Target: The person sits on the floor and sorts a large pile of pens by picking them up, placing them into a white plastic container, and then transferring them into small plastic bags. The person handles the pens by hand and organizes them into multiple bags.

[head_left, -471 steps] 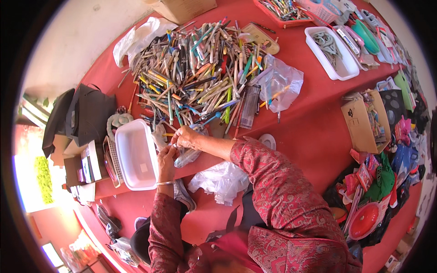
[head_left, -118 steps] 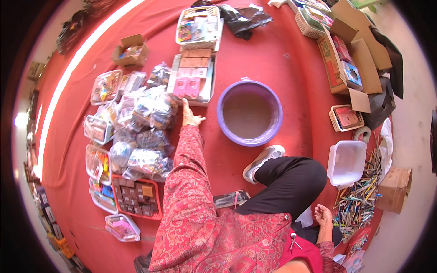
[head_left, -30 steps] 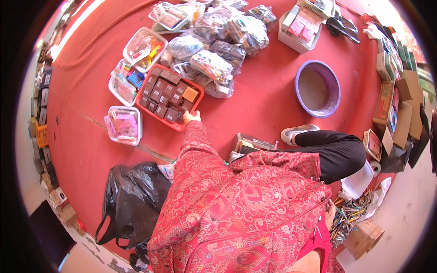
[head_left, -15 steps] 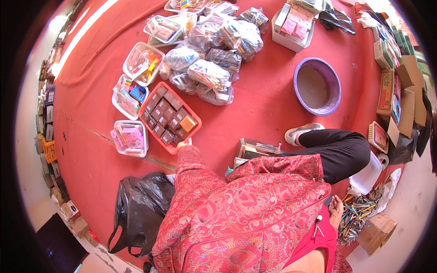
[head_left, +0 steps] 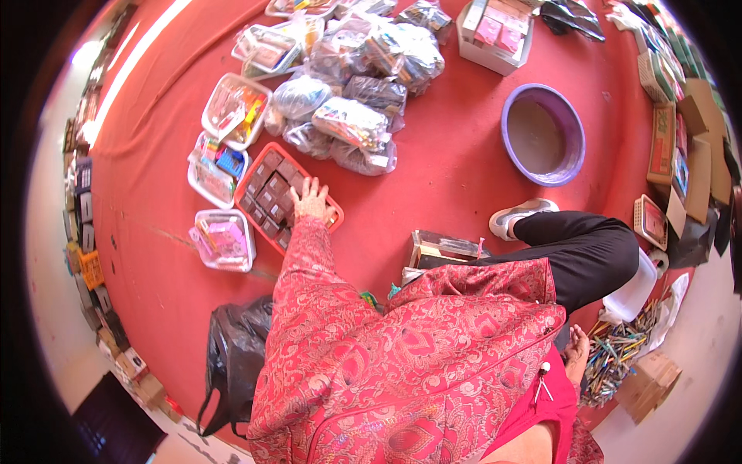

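Observation:
My left hand [head_left: 312,204] lies over the red plastic basket [head_left: 263,239], fingers spread on the small dark brown boxes [head_left: 272,194] packed in rows inside. The hand covers the basket's right end, where the tan box is mostly hidden. My right hand [head_left: 576,349] rests low at my right side beside a heap of pens and pencils [head_left: 616,363]. Its fingers are loosely bent and apart, with nothing seen in them.
White baskets [head_left: 251,241] of small goods line the red basket's left. Bagged bundles [head_left: 352,124] pile up beyond it. A purple tub [head_left: 581,147] of murky water stands right, near my shoe [head_left: 522,216]. A black plastic bag [head_left: 236,348] sits by my left side.
My left hand has left the basket's near rim and moved up and inward onto the boxes, its fingers now spread. The black bag shows less. My right hand stays about where it was.

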Available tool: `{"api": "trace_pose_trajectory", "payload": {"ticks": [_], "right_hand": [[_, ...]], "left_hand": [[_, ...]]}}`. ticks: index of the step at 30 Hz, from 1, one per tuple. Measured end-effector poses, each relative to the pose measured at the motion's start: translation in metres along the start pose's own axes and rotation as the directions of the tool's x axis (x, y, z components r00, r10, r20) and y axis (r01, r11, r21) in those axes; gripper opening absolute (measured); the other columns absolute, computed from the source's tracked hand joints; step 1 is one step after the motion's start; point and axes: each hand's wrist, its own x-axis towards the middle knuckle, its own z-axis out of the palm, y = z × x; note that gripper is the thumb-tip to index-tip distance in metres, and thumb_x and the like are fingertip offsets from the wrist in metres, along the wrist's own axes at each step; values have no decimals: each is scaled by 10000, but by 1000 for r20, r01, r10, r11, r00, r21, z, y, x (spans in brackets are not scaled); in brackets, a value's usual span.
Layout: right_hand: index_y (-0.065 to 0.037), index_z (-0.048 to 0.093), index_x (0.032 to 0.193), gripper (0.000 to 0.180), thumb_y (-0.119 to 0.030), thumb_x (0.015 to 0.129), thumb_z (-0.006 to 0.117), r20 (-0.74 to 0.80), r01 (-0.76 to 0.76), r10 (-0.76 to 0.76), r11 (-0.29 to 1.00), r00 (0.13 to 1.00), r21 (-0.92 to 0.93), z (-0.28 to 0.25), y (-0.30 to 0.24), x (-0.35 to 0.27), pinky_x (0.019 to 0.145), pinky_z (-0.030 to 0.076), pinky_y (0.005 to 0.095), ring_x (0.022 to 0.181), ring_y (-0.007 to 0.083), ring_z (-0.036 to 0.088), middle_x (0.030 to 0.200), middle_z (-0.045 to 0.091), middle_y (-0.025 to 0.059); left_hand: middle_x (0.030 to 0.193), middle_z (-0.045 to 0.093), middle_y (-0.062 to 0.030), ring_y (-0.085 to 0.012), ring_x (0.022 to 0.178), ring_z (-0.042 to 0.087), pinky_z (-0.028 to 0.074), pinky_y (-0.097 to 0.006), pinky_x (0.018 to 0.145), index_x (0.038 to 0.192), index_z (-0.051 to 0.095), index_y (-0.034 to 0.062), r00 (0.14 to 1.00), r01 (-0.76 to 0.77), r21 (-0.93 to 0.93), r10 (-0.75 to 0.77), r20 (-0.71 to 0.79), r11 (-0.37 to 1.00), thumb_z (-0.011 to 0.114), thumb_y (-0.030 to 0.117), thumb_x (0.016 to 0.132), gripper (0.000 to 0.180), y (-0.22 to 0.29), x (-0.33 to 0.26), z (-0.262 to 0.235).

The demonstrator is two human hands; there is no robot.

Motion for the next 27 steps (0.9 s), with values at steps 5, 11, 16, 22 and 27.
{"api": "trace_pose_trajectory", "payload": {"ticks": [5,11,16,22,27], "right_hand": [[-132,562,905,150,-231,797,530,-38,32,-30,997,999,73,-15,24,-11,488,426,252,608,125,554,749,587,-6],[-117,562,916,179,-240,790,530,-66,10,-2,992,998,126,1,46,-49,503,420,249,619,128,548,754,584,1],[-110,561,920,184,-237,791,522,-55,-1,1,1000,998,18,10,14,-48,519,430,251,630,131,552,757,589,10],[-111,561,921,182,-233,791,523,-68,10,-10,1000,998,7,11,3,-53,520,432,252,637,133,556,756,588,6],[-119,564,926,184,-239,792,525,-124,-9,7,1000,992,-16,-11,4,-53,544,419,241,641,127,542,768,584,-5]], "left_hand": [[1387,173,-117,-233,1302,67,-5,-551,1000,1295,287,138,820,-430,394,169,547,812,595,545,612,853,19,61,-29],[1345,239,-180,-338,1275,125,30,-553,993,1283,300,93,914,-356,568,150,377,742,348,360,835,524,37,96,26],[1324,289,-179,-368,1246,200,100,-534,984,1274,331,73,923,-260,611,6,385,748,275,339,864,492,35,74,43],[1350,266,-145,-315,1261,199,131,-484,1000,1310,263,57,848,-130,518,-176,499,845,356,617,732,810,48,74,27],[1367,235,-125,-240,1287,148,76,-450,1030,1268,339,42,880,-268,433,37,473,861,327,599,789,735,12,72,-48]]}}
